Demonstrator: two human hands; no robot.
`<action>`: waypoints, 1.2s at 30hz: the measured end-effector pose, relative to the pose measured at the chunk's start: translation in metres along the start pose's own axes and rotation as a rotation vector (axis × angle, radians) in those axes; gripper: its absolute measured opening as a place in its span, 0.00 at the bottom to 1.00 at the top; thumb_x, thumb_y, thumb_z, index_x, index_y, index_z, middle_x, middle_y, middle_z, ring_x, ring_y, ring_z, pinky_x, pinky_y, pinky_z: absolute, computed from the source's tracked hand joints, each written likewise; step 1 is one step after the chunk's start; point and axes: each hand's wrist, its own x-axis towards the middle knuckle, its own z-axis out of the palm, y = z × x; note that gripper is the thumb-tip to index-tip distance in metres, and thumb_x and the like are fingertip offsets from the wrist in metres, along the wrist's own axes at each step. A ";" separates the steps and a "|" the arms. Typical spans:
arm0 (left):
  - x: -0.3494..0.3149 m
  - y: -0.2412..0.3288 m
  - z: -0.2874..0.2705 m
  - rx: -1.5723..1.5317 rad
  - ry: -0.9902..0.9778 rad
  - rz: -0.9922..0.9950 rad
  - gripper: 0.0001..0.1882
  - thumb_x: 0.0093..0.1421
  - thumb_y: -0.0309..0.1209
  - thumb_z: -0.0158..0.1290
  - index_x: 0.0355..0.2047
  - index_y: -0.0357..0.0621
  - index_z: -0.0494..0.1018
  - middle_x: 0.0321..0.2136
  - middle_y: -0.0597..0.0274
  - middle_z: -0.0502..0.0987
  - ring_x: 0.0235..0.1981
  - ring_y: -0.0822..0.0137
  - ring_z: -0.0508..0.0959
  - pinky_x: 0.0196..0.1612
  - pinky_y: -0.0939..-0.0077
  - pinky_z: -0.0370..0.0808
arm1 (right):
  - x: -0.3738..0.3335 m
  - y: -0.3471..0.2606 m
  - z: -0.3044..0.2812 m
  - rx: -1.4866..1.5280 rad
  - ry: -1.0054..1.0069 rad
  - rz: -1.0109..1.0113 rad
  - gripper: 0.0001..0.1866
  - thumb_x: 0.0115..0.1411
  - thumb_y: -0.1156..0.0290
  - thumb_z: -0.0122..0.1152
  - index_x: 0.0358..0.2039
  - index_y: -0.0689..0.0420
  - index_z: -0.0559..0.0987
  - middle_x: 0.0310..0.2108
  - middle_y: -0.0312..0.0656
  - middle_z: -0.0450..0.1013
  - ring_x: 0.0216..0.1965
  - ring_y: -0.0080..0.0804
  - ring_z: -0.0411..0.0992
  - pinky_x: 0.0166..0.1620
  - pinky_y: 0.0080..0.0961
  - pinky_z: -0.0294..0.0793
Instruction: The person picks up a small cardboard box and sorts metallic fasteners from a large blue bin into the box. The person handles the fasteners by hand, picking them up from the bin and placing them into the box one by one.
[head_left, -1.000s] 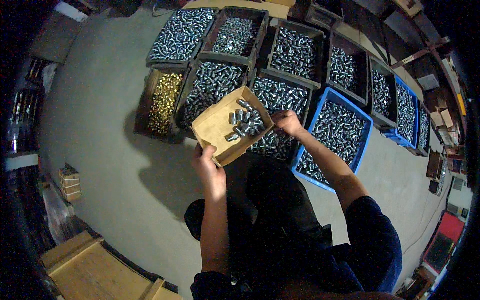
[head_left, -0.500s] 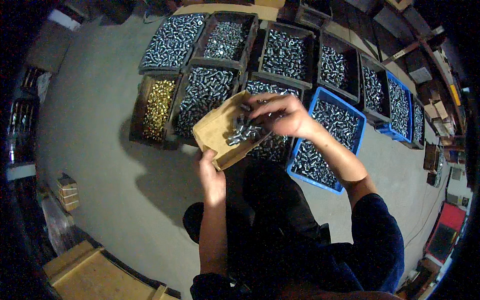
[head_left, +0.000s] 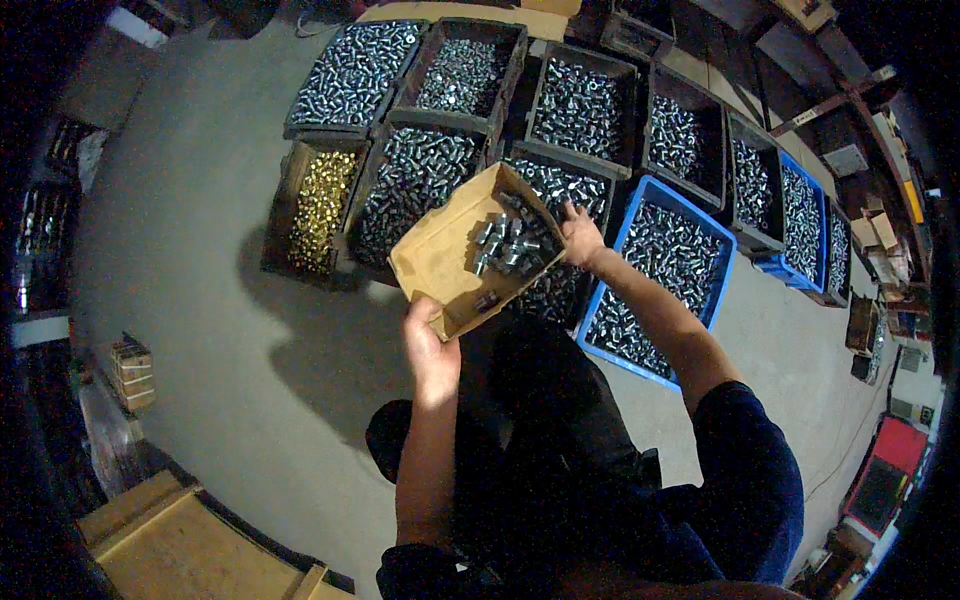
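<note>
- The left hand (head_left: 432,345), just left of centre in the frame, grips the near corner of a shallow cardboard box (head_left: 447,262), thumb over the rim and fingers underneath, holding it tilted above the floor.
- A small heap of silver metal fittings (head_left: 508,243) lies in the box's upper right corner; one or two loose pieces sit nearer the lower edge.
- The right hand (head_left: 581,236), at centre frame, reaches to the box's right edge with fingers loosely spread; whether it pinches a fitting cannot be told.
- Directly beneath the box and the right hand sits a dark crate (head_left: 556,190) filled with silver fittings, partly hidden by the cardboard.
- Just right of the right forearm, a blue plastic crate (head_left: 722,258) holds more silver pieces.
- Left of the box, a crate of brass-coloured parts (head_left: 322,200) stands at the end of the row, with a dark crate of silver parts (head_left: 412,180) between it and the box.
- Further crates of silver hardware fill the upper part of the frame in two rows, curving toward the upper right.
- The grey concrete floor (head_left: 200,250) spreads across the left half; pale wooden boards (head_left: 170,545) show at the lower left.
- The person's dark trousers (head_left: 560,440) fill the lower centre.
</note>
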 end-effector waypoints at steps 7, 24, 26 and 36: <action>-0.004 -0.001 0.014 -0.168 -0.014 -0.093 0.05 0.45 0.25 0.44 0.25 0.44 0.66 0.29 0.65 0.70 0.36 0.67 0.71 0.43 0.69 0.69 | 0.008 0.016 0.041 0.178 0.114 -0.020 0.21 0.33 0.59 0.65 0.29 0.58 0.80 0.57 0.56 0.55 0.57 0.57 0.55 0.57 0.34 0.61; 0.010 0.001 -0.002 -0.085 -0.023 0.072 0.18 0.47 0.24 0.44 0.40 0.36 0.68 0.37 0.62 0.71 0.40 0.66 0.72 0.45 0.70 0.69 | 0.012 0.041 0.042 0.043 0.111 -0.344 0.04 0.44 0.70 0.51 0.20 0.51 0.75 0.26 0.37 0.72 0.33 0.36 0.71 0.38 0.27 0.71; 0.011 -0.001 0.000 -0.103 -0.001 0.063 0.18 0.46 0.23 0.44 0.41 0.36 0.68 0.37 0.61 0.71 0.40 0.67 0.72 0.45 0.70 0.69 | 0.009 0.031 0.039 0.149 0.151 -0.160 0.03 0.44 0.71 0.51 0.18 0.51 0.73 0.25 0.36 0.72 0.33 0.36 0.70 0.39 0.27 0.70; 0.013 -0.003 -0.003 -0.064 0.006 0.063 0.20 0.47 0.22 0.45 0.43 0.35 0.67 0.39 0.60 0.72 0.40 0.66 0.73 0.45 0.70 0.69 | -0.026 0.018 -0.001 0.154 0.101 -0.080 0.11 0.39 0.65 0.55 0.24 0.55 0.78 0.26 0.46 0.72 0.34 0.46 0.70 0.38 0.36 0.72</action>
